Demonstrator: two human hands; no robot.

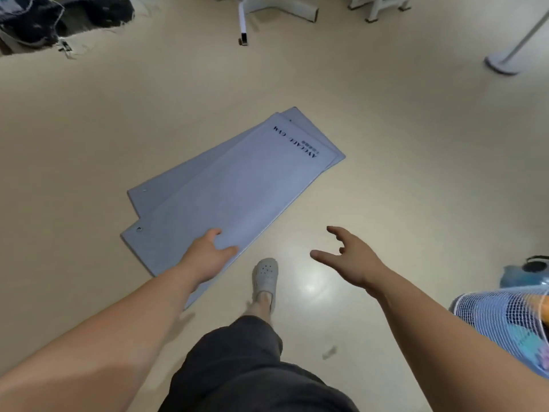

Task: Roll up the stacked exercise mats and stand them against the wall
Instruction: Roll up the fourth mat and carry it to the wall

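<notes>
Two or three grey-blue exercise mats lie flat and stacked on the beige floor, fanned slightly apart. The top mat carries dark lettering near its far end, and a lower mat sticks out to the left. My left hand hovers over the near end of the top mat, fingers apart and holding nothing. My right hand is open above bare floor, to the right of the mats. My foot in a grey clog stands between the hands, beside the mat's near edge.
A blue and white mesh basket sits at the right edge with a blue bag behind it. A white stand base is far right. White furniture legs and a dark pile with cables lie at the back.
</notes>
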